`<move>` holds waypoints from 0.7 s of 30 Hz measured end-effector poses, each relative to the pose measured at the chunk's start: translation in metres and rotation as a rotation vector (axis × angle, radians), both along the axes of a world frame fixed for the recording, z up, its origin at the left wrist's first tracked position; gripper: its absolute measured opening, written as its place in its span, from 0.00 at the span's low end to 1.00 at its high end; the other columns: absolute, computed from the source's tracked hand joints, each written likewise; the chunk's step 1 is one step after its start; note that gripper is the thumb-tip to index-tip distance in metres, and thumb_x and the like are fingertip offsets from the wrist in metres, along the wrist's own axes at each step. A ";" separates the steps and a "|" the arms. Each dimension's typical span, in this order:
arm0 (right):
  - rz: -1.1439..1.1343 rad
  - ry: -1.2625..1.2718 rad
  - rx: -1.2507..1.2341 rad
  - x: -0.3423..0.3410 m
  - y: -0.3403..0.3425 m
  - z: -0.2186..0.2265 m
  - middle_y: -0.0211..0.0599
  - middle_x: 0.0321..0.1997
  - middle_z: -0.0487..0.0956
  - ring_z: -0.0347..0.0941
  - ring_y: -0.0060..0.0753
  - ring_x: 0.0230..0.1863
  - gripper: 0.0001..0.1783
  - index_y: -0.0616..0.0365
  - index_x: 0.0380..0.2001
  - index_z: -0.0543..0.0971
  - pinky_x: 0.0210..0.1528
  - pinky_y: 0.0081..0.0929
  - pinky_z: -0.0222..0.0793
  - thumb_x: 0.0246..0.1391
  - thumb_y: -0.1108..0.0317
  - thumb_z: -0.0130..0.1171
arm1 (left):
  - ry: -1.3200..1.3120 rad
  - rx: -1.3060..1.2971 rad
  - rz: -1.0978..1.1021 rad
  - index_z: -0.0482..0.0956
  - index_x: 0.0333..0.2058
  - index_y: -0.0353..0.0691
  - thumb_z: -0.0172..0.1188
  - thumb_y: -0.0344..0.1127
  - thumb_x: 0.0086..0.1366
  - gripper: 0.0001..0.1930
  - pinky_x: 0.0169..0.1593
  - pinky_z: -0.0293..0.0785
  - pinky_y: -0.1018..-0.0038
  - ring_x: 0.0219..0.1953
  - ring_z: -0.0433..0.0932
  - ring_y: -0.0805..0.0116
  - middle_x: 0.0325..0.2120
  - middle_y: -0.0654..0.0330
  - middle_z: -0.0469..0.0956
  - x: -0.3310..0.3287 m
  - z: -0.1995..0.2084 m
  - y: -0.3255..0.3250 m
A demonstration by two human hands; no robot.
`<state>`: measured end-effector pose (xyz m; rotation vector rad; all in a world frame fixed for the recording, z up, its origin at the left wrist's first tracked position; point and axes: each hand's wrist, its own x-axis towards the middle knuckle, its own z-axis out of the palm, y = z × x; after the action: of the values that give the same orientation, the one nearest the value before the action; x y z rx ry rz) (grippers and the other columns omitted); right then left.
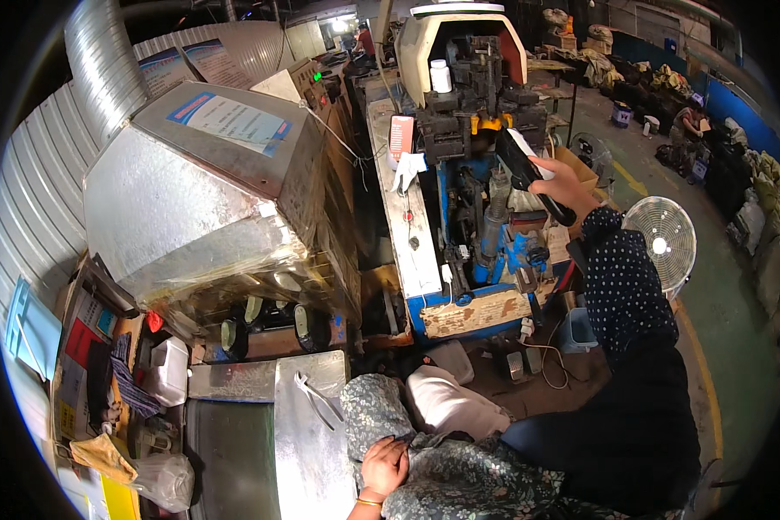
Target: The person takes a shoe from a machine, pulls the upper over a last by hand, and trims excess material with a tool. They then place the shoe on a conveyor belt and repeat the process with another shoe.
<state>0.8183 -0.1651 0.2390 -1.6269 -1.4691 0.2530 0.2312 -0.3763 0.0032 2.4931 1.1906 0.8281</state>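
I see the right hand point(563, 184) pinching the pale edge of a dark shoe point(516, 163), held before the far machine point(446, 130); part of the grip is hidden. Near me, the left hand point(384, 466) rests on floral cloth point(459, 477), fingertips lost in shadow; I can't tell whether it holds anything. The lower edge cuts off its forearm.

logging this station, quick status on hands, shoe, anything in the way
Left hand resting on floral cloth. Right hand gripping black shoe. Machine close beside shoe, likeliest obstruction.
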 end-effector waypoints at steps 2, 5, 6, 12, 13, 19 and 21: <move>-0.046 -0.002 0.049 0.000 -0.001 -0.005 0.43 0.55 0.76 0.74 0.35 0.53 0.39 0.55 0.61 0.74 0.54 0.26 0.68 0.41 0.66 0.69 | 0.025 0.008 -0.004 0.86 0.32 0.41 0.63 0.33 0.56 0.06 0.53 0.75 0.66 0.46 0.81 0.61 0.35 0.61 0.85 0.000 -0.001 0.000; -0.050 -0.163 0.002 -0.005 0.001 -0.004 0.52 0.61 0.71 0.71 0.47 0.59 0.39 0.50 0.61 0.75 0.59 0.30 0.65 0.39 0.62 0.69 | 0.038 0.014 -0.003 0.85 0.32 0.41 0.63 0.33 0.56 0.06 0.52 0.75 0.66 0.46 0.81 0.60 0.35 0.60 0.85 0.002 -0.001 0.000; -0.092 -0.233 -0.053 -0.009 0.002 -0.002 0.62 0.68 0.63 0.65 0.56 0.65 0.40 0.45 0.60 0.76 0.64 0.33 0.62 0.37 0.59 0.68 | 0.060 -0.007 -0.001 0.85 0.32 0.41 0.63 0.33 0.56 0.06 0.52 0.75 0.66 0.46 0.81 0.59 0.35 0.60 0.84 0.002 -0.001 0.000; -0.208 -0.553 -0.319 -0.065 -0.001 0.008 0.61 0.72 0.56 0.67 0.66 0.61 0.45 0.33 0.67 0.66 0.62 0.41 0.66 0.41 0.47 0.64 | 0.056 0.023 0.002 0.85 0.33 0.42 0.63 0.33 0.56 0.07 0.52 0.74 0.66 0.46 0.81 0.58 0.34 0.60 0.85 0.008 0.001 -0.001; -0.200 -0.591 -0.373 -0.075 -0.003 0.002 0.59 0.73 0.54 0.65 0.68 0.61 0.46 0.31 0.69 0.62 0.63 0.42 0.65 0.43 0.46 0.63 | 0.070 0.001 0.013 0.86 0.33 0.42 0.63 0.33 0.56 0.07 0.52 0.74 0.66 0.46 0.81 0.58 0.34 0.60 0.85 0.008 0.001 -0.001; -0.285 -0.549 -0.244 -0.086 -0.007 -0.019 0.56 0.73 0.52 0.62 0.66 0.60 0.46 0.30 0.69 0.61 0.65 0.43 0.61 0.44 0.49 0.62 | 0.051 -0.003 0.014 0.85 0.34 0.40 0.61 0.36 0.59 0.08 0.53 0.73 0.65 0.46 0.80 0.57 0.36 0.58 0.84 0.004 0.002 -0.008; -0.297 -0.539 -0.188 -0.085 -0.011 -0.015 0.54 0.74 0.52 0.62 0.64 0.60 0.45 0.29 0.69 0.61 0.65 0.43 0.62 0.43 0.50 0.62 | 0.062 -0.026 0.019 0.85 0.35 0.39 0.61 0.36 0.59 0.09 0.54 0.73 0.64 0.47 0.80 0.56 0.37 0.57 0.84 0.006 0.006 -0.007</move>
<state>0.7329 -0.1762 0.2238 -2.1518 -1.5949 -0.2435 0.2368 -0.3830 0.0088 2.5076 1.2392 0.7402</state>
